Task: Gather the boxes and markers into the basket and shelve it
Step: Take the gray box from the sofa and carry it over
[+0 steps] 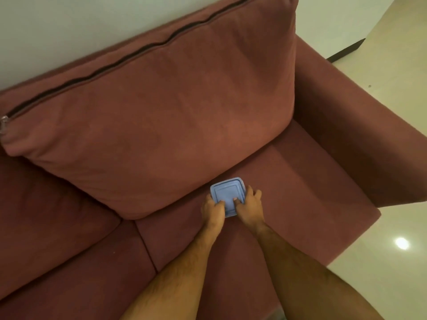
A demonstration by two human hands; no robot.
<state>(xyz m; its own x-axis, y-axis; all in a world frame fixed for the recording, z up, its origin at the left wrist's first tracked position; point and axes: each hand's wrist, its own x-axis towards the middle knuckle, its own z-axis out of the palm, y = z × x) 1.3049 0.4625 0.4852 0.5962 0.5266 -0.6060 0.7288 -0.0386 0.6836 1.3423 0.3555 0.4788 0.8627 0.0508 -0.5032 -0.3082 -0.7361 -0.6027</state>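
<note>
A small square blue box [227,192] with a ridged lid lies on the sofa's right seat cushion, close under the big back cushion. My left hand [212,210] grips its near left edge, thumb on the lid. My right hand [250,205] grips its right side, thumb on the lid and fingers curled round the edge. Both forearms reach in from the bottom of the view. No basket or markers are in view.
The maroon sofa [288,185] fills the view, with a large back cushion [161,125] leaning on the wall and an armrest [360,125] at the right. Pale tiled floor [392,239] lies beyond the armrest.
</note>
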